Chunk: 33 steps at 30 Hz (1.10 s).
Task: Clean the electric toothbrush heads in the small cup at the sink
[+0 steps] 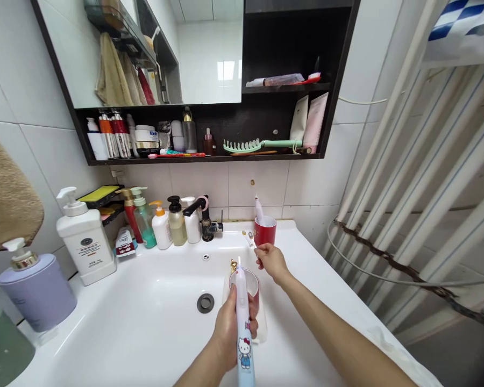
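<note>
My left hand is closed around an electric toothbrush handle, pale pink and blue with a cartoon cat. Its narrow top points up, with no brush head visible on it. Just behind it is a red cup with a white inside; whether my fingers also touch this cup I cannot tell. My right hand is over the sink's right rim, fingers pinched together; anything between them is too small to make out. Close to those fingertips lie small white and brown pieces, beside another red cup holding a pale pink pointed handle.
A white sink with a dark drain spreads below my hands. Behind it stand a black faucet and several pump bottles. A dark mirror cabinet hangs above. White radiator pipes rise on the right.
</note>
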Motion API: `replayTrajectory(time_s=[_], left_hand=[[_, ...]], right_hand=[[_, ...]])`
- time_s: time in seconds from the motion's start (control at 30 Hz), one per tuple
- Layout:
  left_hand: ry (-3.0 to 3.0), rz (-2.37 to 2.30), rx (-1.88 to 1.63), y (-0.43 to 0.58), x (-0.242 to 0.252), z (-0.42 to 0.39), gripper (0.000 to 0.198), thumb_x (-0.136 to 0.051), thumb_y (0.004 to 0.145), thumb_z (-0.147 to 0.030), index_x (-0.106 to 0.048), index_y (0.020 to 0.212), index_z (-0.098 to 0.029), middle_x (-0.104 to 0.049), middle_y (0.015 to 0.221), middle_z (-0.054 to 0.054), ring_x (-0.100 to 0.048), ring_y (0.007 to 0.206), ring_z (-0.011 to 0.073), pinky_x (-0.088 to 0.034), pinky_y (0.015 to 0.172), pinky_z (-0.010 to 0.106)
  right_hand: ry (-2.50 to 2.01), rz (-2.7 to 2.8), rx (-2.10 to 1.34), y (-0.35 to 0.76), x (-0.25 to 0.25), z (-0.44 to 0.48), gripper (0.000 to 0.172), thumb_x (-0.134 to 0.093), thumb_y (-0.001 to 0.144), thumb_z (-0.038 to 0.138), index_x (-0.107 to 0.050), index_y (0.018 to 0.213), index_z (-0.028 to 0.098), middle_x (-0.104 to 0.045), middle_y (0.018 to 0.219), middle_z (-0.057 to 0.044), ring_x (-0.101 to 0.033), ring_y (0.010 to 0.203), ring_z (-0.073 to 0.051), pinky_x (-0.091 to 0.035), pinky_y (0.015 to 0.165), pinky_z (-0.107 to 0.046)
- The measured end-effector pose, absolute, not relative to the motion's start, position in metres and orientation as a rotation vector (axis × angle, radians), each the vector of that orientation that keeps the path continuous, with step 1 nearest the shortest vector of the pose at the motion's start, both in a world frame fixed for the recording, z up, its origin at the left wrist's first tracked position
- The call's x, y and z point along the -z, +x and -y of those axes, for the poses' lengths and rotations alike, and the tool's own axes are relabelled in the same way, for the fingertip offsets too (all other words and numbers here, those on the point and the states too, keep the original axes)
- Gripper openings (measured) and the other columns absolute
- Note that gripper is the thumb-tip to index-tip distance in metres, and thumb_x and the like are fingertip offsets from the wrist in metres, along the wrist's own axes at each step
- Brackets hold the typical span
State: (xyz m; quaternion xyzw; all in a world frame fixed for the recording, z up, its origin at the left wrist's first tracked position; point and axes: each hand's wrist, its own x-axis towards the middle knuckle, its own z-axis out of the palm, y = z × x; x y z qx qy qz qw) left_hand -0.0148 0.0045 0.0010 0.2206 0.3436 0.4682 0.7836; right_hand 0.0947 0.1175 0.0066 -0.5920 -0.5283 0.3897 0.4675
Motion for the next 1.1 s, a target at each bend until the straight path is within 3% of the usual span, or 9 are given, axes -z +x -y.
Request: replayTrajectory(time_s=[0.1, 0.3, 0.57, 0.87, 0.97, 1.1], left_hand=[[0.448, -0.721, -1.014, -0.013, 0.001, -0.007, 0.040, -0.032, 0.064, -0.053, -0.043, 0.066, -0.014, -0.036, 0.042, -0.006, -0.029, 0.029, 0.0018, -0.013, 0.036, 0.017], [0.460, -0.734, -0.963, -0.005, 0.010, -0.014, 0.044, -0.022, 0.065, -0.055, -0.041, 0.065, -0.015, -0.037, 0.034, -0.005, -0.030, 0.024, 0.0051, -0.014, 0.032, 0.019], [0.527, -0.733, -0.951, -0.003, 0.013, -0.014, 0.052, -0.020, 0.061, -0.061, -0.042, 0.064, -0.014, -0.039, 0.034, -0.003, -0.034, 0.023, 0.0066, -0.017, 0.030, 0.019], [0.567, -0.733, -1.001, -0.007, 0.007, -0.014, 0.050, -0.021, 0.063, -0.059, -0.041, 0.073, -0.013, -0.039, 0.035, -0.004, -0.033, 0.025, 0.0067, -0.018, 0.031, 0.020], [0.572, -0.728, -1.009, -0.008, 0.004, -0.011, 0.045, -0.022, 0.066, -0.054, -0.040, 0.071, -0.014, -0.038, 0.035, -0.005, -0.033, 0.025, 0.0064, -0.017, 0.031, 0.020], [0.673, -0.684, -0.955, -0.005, 0.004, 0.001, 0.041, -0.026, 0.064, -0.053, -0.041, 0.067, -0.015, -0.040, 0.036, -0.004, -0.036, 0.025, 0.0065, -0.019, 0.029, 0.018]], right_hand=[[-1.599, 1.401, -0.914, 0.075, -0.001, -0.148, 0.012, -0.043, 0.069, 0.023, -0.048, 0.072, 0.012, -0.048, 0.056, 0.001, -0.047, 0.045, -0.008, -0.039, 0.040, -0.022], [-1.806, 1.637, -0.812, 0.042, 0.010, -0.193, 0.025, -0.038, 0.074, 0.026, -0.044, 0.095, 0.014, -0.048, 0.095, -0.005, -0.048, 0.078, -0.012, -0.041, 0.066, -0.032], [-1.896, 1.790, -0.553, 0.049, 0.003, -0.209, 0.027, -0.039, 0.073, 0.026, -0.043, 0.097, 0.015, -0.046, 0.099, -0.006, -0.047, 0.084, -0.014, -0.039, 0.070, -0.034], [-1.779, 1.720, -0.656, 0.061, -0.012, -0.170, 0.022, -0.041, 0.072, 0.025, -0.048, 0.089, 0.013, -0.049, 0.091, -0.006, -0.049, 0.078, -0.013, -0.040, 0.065, -0.030], [-1.689, 1.677, -0.728, 0.077, -0.025, -0.136, 0.014, -0.044, 0.069, 0.025, -0.051, 0.069, 0.013, -0.053, 0.070, -0.005, -0.050, 0.061, -0.012, -0.039, 0.051, -0.024], [-1.331, 1.441, -1.068, 0.105, -0.040, -0.078, 0.019, -0.038, 0.070, 0.034, -0.043, 0.064, 0.017, -0.050, 0.060, 0.001, -0.042, 0.041, -0.005, -0.033, 0.038, -0.019]])
